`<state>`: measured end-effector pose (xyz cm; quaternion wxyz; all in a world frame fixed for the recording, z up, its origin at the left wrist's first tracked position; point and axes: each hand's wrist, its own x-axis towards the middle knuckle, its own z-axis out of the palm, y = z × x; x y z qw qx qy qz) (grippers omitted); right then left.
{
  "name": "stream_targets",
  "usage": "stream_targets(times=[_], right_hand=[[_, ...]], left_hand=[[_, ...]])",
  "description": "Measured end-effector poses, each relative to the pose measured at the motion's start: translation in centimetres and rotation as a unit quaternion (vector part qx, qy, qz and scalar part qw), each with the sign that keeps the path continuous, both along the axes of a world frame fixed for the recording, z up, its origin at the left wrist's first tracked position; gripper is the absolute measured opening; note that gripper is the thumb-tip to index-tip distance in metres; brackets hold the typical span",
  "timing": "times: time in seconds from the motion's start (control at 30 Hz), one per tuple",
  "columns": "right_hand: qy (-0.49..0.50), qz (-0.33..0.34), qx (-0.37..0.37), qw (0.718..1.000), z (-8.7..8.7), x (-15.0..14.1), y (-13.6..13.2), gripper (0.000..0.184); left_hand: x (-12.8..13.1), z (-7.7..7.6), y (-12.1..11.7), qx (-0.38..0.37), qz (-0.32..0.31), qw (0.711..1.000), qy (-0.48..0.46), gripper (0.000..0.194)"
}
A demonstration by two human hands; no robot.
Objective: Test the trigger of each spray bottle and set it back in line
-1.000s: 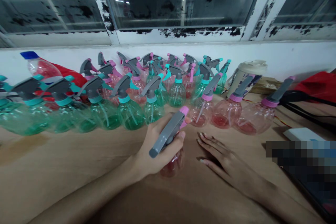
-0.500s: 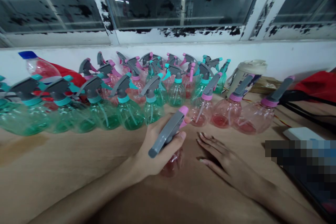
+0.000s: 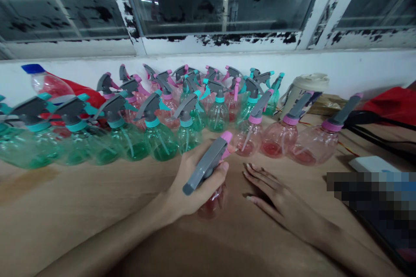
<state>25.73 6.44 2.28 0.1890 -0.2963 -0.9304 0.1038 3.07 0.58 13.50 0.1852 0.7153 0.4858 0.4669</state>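
My left hand is wrapped round the neck of a pink spray bottle, which stands on the wooden table. Its grey trigger head with a pink nozzle rises above my fingers and points away to the right; the collar is hidden by the hand. To the right, my right hand lies flat on the tabletop with fingers stretched out, apart from the bottle. Just beyond it stand pink spray bottles. Past the left hand, a row of green spray bottles with turquoise collars runs leftward.
More pink and green spray bottles crowd the back by the wall. A lidded paper cup, a red cloth, black straps and a white box are at the right. A blue-capped bottle stands back left.
The view has shifted very slightly. Both hands and the held spray bottle keep the same positions on the table.
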Motion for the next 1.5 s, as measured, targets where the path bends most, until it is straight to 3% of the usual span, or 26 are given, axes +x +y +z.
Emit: stream_targets(times=[0.7, 1.03, 1.2, 1.5], right_hand=[[-0.018, -0.003, 0.002, 1.0, 0.08, 0.0, -0.02, 0.056], [-0.021, -0.002, -0.006, 1.0, 0.25, 0.01, -0.05, 0.056], [-0.02, -0.006, -0.006, 1.0, 0.27, -0.11, 0.01, 0.055], [-0.012, -0.002, 0.004, 1.0, -0.01, -0.04, 0.07, 0.055]], left_hand=[[0.04, -0.37, -0.01, -0.008, -0.001, 1.0, -0.01, 0.025], [-0.06, 0.14, -0.03, -0.023, -0.024, 0.999, -0.006, 0.005], [-0.06, 0.11, 0.06, -0.006, -0.012, 1.0, -0.007, 0.005], [0.14, 0.17, 0.09, -0.042, 0.003, 0.999, -0.001, 0.021]])
